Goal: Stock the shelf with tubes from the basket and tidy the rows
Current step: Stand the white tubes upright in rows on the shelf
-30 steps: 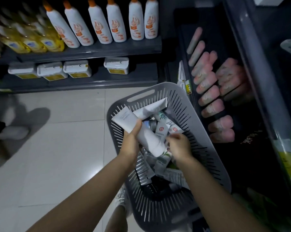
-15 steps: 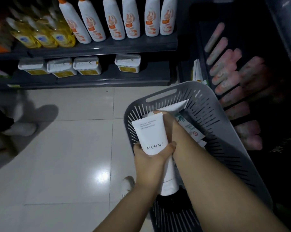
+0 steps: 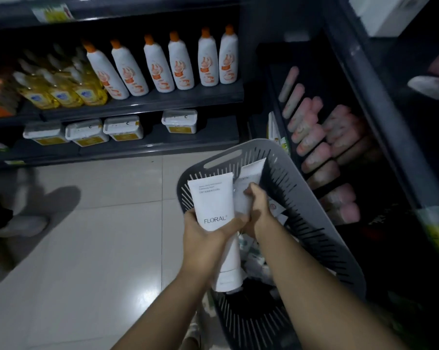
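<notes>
Tubes first: the FLORAL tube point(image 3: 214, 210), smooth white plastic with a flat crimped end up top and a round cap at the bottom, sits above the near-left edge of the basket point(image 3: 314, 210). The left hand point(image 3: 203, 238) has it, fingers point(image 3: 235, 222) clamped round its middle, thumb pressed across the front just under the lettering. Right beside it, touching its edge, comes a second tube point(image 3: 251, 171), also white and crimped flat on top. The right hand point(image 3: 260, 210) grips that one, fingers point(image 3: 248, 192) curled tight on its body. Below both wrists, loose tubes point(image 3: 253, 258) lie jumbled in the bottom of the basket, too blurred to count. It's grey plastic, slotted all round, with a cut-out handle at the far rim. Just off its right wall is the dark shelf point(image 3: 380, 122), where pink tubes point(image 3: 311, 137) lie in slanted rows, some doubled up. The grey front rail of that shelf runs between the hands and those rows. Across the glossy tiled floor point(image 3: 100, 236), another rack carries white bottles point(image 3: 180, 64) with orange caps, yellow bottles point(image 3: 62, 94) to their left, and squat lidded tubs point(image 3: 122, 127) underneath.
</notes>
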